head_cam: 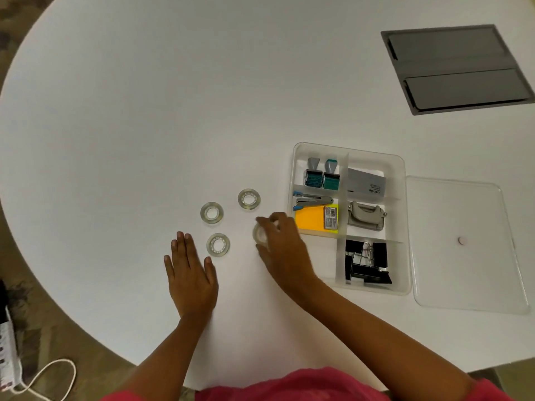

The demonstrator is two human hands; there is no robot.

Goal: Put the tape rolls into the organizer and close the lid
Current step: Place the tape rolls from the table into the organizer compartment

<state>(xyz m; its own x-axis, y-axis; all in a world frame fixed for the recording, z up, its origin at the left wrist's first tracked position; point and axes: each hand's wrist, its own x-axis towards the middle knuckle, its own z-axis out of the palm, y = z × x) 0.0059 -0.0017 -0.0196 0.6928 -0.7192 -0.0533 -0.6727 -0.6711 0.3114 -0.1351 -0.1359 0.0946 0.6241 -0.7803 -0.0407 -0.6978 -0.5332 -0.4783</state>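
Note:
Three clear tape rolls lie flat on the white table: one (249,199) farthest back, one (211,213) to its left, one (218,244) nearest me. My right hand (282,247) is closed around another clear tape roll (260,234), just left of the clear plastic organizer (405,233). The organizer is open, and its bottom-left compartment (318,259) holds nothing I can see. Its clear lid (463,270) lies flat on the table to the right. My left hand (189,273) rests palm down with fingers spread, just left of the nearest roll.
The organizer holds two stamps (321,175), a stapler (312,201), yellow sticky notes (311,219), a grey box (366,182), a hole punch (365,217) and black binder clips (366,263). A dark grey panel (457,68) is set in the table at far right. A power strip (7,351) lies on the floor, left.

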